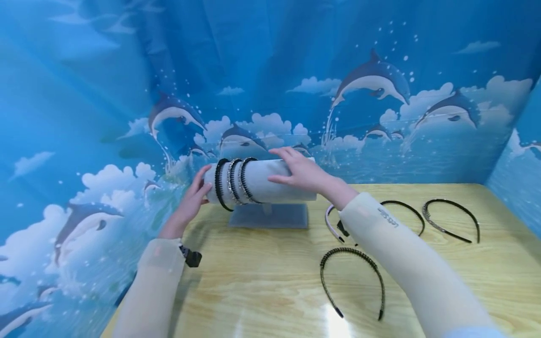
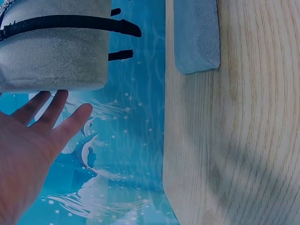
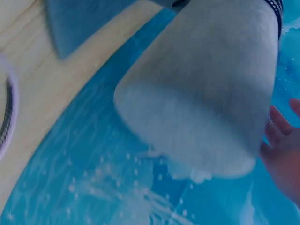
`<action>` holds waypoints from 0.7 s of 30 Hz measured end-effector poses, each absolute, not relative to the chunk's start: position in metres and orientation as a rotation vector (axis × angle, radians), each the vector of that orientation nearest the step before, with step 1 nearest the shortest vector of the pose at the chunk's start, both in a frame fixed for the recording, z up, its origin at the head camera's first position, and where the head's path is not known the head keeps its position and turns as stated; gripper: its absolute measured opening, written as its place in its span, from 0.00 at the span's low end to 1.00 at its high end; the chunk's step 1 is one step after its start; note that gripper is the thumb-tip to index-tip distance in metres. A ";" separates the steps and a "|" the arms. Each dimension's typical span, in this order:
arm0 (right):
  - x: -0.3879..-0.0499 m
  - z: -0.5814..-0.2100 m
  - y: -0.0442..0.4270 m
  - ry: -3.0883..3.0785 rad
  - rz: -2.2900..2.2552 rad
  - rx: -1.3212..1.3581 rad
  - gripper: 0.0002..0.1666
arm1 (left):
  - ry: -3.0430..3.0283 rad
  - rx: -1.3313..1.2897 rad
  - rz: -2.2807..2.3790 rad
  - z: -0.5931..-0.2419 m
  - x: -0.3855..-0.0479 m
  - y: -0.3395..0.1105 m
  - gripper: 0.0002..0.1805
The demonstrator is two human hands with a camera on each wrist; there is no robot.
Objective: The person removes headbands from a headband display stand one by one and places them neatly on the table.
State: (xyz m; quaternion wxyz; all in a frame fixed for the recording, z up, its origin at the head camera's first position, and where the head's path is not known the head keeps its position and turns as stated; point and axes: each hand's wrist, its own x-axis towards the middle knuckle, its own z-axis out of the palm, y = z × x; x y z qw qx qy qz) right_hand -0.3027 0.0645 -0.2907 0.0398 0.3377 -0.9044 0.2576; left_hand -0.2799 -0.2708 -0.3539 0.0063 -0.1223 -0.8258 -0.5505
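A grey plush display roll [image 1: 270,180] lies level on its stand, whose flat base [image 1: 269,217] sits on the table. Around its left part go three headbands: a plain black one [image 1: 219,183] outermost, then a sparkly toothed one [image 1: 231,180] and another sparkly one [image 1: 243,180]. My left hand [image 1: 192,202] is at the roll's left end, fingers spread and fairly straight; the left wrist view shows fingertips by the end's edge [image 2: 56,89]. My right hand [image 1: 302,171] is over the right part of the roll, fingers extended and thumb apart, holding nothing.
On the wooden table [image 1: 253,281], several headbands lie to the right: a beaded dark one [image 1: 351,251] in front, a lilac one [image 1: 327,220] partly behind my right sleeve, a black one [image 1: 407,206], and one with a decorated side [image 1: 452,202]. A dolphin-print backdrop [image 1: 270,70] encloses the table.
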 end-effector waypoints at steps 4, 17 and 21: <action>-0.310 -0.293 0.042 -2.845 0.763 0.981 0.55 | -2.567 -0.403 -1.729 -0.354 -0.280 -0.269 0.30; -0.318 -0.302 -0.013 -2.892 0.363 0.952 0.70 | -2.537 -0.437 -1.740 -0.354 -0.281 -0.268 0.31; -0.320 -0.303 -0.018 -2.903 0.288 0.943 0.71 | -2.529 -0.447 -1.750 -0.356 -0.281 -0.270 0.30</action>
